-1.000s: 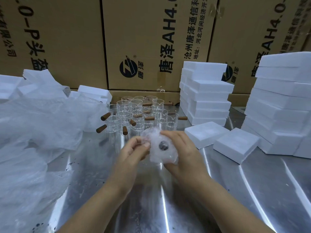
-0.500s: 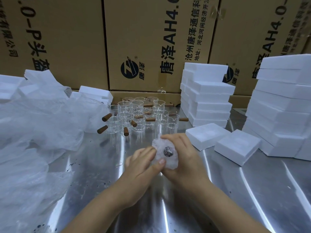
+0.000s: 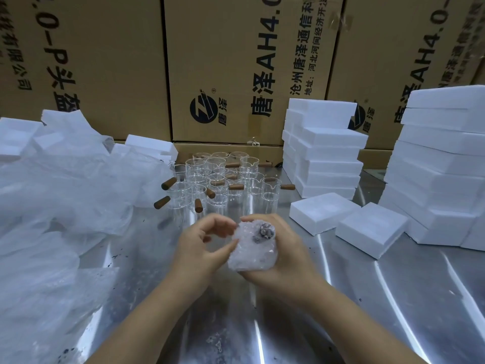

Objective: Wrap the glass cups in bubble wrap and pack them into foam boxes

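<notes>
A glass cup wrapped in bubble wrap (image 3: 252, 248) sits in my right hand (image 3: 286, 256), whose fingers curl round it from the right and below; a dark handle end shows through the wrap at the top. My left hand (image 3: 204, 245) pinches the wrap's left edge between thumb and fingers. Behind my hands stand several bare glass cups (image 3: 220, 179) with brown wooden handles. Two foam boxes (image 3: 322, 211) lie on the steel table (image 3: 367, 298) to the right.
A loose heap of bubble wrap (image 3: 60, 206) covers the table's left side. Stacks of white foam boxes (image 3: 325, 153) rise at the back right, with a taller stack (image 3: 441, 166) at the far right. Large cardboard cartons (image 3: 236, 69) wall off the back.
The wrapped cup has come nearer to me and turned in my right hand. My left hand has shifted from pressing the wrap's front to pinching its left edge.
</notes>
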